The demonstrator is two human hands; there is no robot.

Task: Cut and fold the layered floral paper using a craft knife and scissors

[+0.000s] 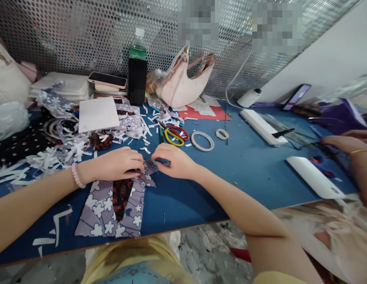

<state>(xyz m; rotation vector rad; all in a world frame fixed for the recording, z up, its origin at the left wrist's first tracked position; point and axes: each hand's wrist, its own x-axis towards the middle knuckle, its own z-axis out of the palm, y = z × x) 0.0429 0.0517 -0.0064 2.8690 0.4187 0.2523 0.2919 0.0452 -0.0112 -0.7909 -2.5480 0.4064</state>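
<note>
Near the front edge of the blue desk (pixel 231 161), left of its middle, a purple floral fabric (pixel 94 215), spread flat, with a dark red-and-black wedge (pixel 121 197) in it. Toward the near left corner, loose white scraps (pixel 57 227). Over the fabric's far end, the left hand (pixel 122 163), fingers bent and clamped on the cloth. Just beside, the right hand (pixel 176 162), fingers clamped on small dark snips (pixel 163 161), pointed toward the left hand; cannot tell if biting into the cloth.

Farther in, yellow-handled scissors (pixel 171 142) touching red-handled scissors (pixel 186 134); right of them, a white ring (pixel 203 149). Toward the left edge, a heap of strips (pixel 72 152) and a white card (pixel 98 115). By the right edge, a co-worker's hand (pixel 343 144).

Along the far edge, left to right, a phone (pixel 108 79) on a stack, an upright black object (pixel 137 81) and a pale pink bag (pixel 179 85). Behind everything, a perforated metal panel (pixel 83 35).
</note>
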